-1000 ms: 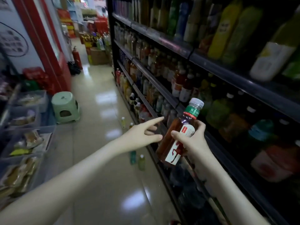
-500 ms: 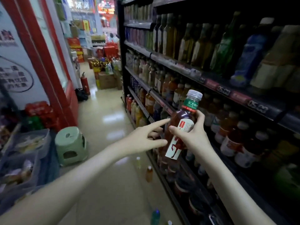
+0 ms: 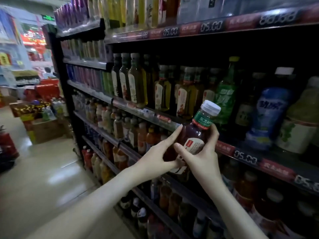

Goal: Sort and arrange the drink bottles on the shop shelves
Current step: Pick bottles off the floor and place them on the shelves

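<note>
My right hand grips the bottle; my left hand touches it with a straight finger. I should set it upright on the shelf, label forward.

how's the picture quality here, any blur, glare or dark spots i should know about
Head view: the bottle, the right hand gripping it and the left hand are fairly sharp; the far aisle is smeared by blur; the floor shows soft glare patches; the shelves are dark inside, their edges slightly bowed by the wide lens.
</note>
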Available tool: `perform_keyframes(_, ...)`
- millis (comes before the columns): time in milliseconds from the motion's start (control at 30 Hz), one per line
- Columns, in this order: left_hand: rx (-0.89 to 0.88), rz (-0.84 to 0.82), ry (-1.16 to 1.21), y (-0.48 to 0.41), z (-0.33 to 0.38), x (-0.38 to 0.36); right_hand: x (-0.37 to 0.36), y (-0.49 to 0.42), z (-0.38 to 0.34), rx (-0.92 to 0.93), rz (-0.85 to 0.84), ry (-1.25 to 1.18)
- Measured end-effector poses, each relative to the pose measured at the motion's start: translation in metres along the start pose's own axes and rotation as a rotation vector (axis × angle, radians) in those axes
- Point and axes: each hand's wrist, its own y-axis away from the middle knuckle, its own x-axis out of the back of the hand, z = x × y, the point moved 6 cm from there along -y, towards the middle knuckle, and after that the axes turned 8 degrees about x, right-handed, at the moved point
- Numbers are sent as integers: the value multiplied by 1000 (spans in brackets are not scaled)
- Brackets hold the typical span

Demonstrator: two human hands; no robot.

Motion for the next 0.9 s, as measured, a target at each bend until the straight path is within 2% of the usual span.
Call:
perform_keyframes(233,-234,-100,-80,-76,-23,45,-19,-54,14,111,221,4)
perform_keyframes(333,-260,93,8,-113,-38,79,-21,-75,11,210,433,47)
perform_keyframes(400,-202,239,80,-140,-57,101,-24,-82,9,258,570,119)
perform_keyframes(467,-153,266,73,-166,-73,112,-26,-84,6,288,701,212)
perform_keyframes(533,-168,217,-10,-186,-75,114,-29,-84,4,292,786,325)
perform_keyframes(633,-209,119,-139,-210,-60,101,-30,-90,3,256,800,436)
perform_keyframes(767,-209,-12,-184,-231,-54,77,-36,-98,7,161,814,540)
perform_keyframes(900,-229,9,-211,-243,-49,60,-36,-111,6,180,788,637)
